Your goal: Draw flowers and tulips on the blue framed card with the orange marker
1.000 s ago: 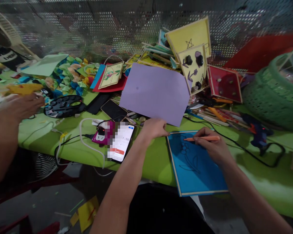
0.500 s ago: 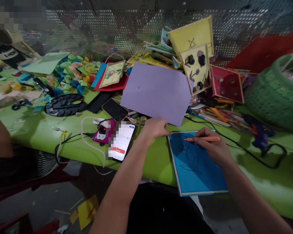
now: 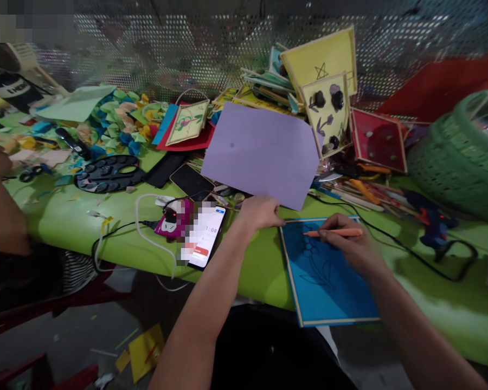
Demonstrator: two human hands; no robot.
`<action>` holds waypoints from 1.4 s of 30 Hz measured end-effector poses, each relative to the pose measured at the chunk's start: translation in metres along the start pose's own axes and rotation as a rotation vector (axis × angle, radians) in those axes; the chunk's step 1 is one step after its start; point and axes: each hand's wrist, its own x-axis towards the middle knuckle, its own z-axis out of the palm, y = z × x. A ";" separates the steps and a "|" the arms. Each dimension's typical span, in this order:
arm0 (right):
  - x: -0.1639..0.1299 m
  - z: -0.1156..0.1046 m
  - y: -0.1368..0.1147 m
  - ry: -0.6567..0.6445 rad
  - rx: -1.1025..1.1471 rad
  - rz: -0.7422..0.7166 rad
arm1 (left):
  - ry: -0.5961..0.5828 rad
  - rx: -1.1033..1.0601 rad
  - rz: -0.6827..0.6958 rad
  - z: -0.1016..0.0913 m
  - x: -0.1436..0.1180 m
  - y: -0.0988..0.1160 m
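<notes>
Right now, orange pen (image 3: 336, 232) sits in right hand's (image 3: 352, 248) grip.

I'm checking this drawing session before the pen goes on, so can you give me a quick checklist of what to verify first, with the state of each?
1. Pen grip: the right hand holds the orange pen over the blue board. Ok.
2. Board steadied: the left hand rests at the board's top left corner. Ok.
3. Board support: its near edge juts past the green table edge. Not ok.
4. Pen tip on the drawn line: too small to tell. Cannot tell.
5. Purple sheet: it lies just beyond the board, off the drawing. Ok.
6. Black cable: it runs close by the right hand. Cannot tell whether it touches.
</notes>
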 end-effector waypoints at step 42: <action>-0.001 0.005 -0.004 -0.046 0.037 0.014 | 0.002 0.003 -0.009 0.001 0.001 -0.001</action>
